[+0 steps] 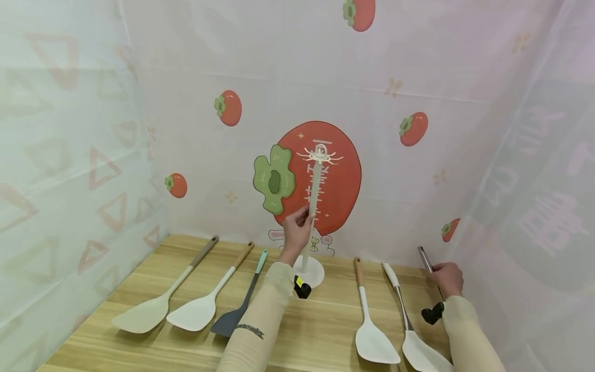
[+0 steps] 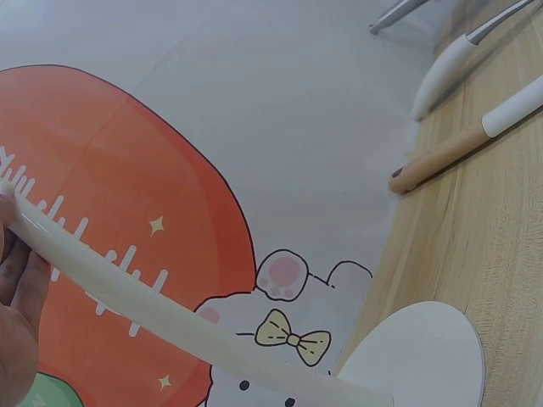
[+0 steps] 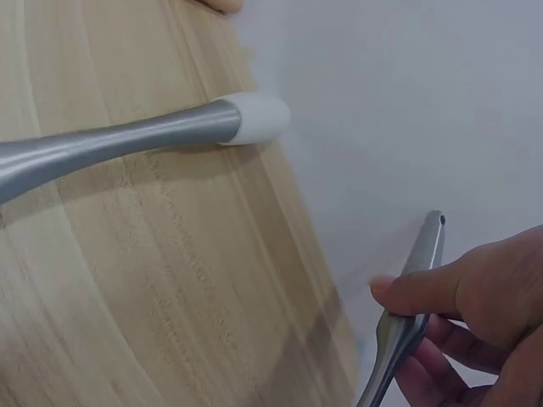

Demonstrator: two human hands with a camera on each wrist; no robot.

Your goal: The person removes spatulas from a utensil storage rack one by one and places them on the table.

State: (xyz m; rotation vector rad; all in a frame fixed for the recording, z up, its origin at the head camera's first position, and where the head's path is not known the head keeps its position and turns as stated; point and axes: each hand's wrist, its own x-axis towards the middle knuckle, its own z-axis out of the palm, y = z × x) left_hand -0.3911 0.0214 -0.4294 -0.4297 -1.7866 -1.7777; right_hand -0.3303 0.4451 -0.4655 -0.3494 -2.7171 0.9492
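My left hand [image 1: 297, 230] holds the white pole of a utensil stand [image 1: 316, 188] partway up. The stand has a ring of curved hooks at its top and a round white base on the wooden table. In the left wrist view the pole [image 2: 153, 297] slants down to the base [image 2: 428, 356]. At the far right, my right hand [image 1: 448, 279] grips the silver metal handle [image 1: 425, 258] of a utensil whose lower end is hidden by the arm. Thumb and fingers pinch that handle [image 3: 422, 254] in the right wrist view.
Left of the stand lie a beige spatula [image 1: 146, 314], a white wooden-handled spatula [image 1: 197, 312] and a dark grey spatula [image 1: 230, 321], partly behind the left sleeve. To its right are a wooden-handled white spatula [image 1: 375, 343] and a metal-shafted one [image 1: 420, 351]. Printed curtains surround the table.
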